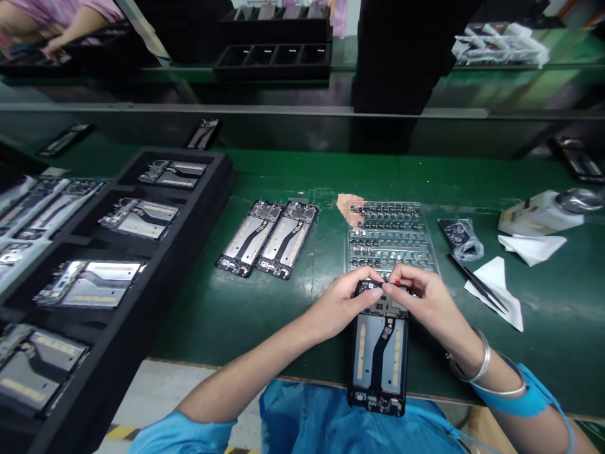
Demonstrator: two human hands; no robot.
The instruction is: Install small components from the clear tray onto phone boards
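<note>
An opened phone body (379,353) lies lengthwise at the table's front edge, its lower end reaching past the edge. My left hand (345,299) pinches its top left part with thumb and forefinger. At the top right, my right hand (420,296) has thumb and fingers closed on the same end, near a small red spot. The fingertips almost meet, and any tiny part between them is too small to make out. Just behind the hands sits a clear tray (392,236) with rows of small components. Two more phone bodies (249,238) (288,241) lie side by side further left.
A black foam tray (165,271) with several phone bodies fills the left side. On the right are tweezers (479,284), white cloths (501,293), a small plastic bag (460,238) and a bottle (543,213). Behind, a shelf edge (293,110) crosses the view; another person's arm (78,28) shows.
</note>
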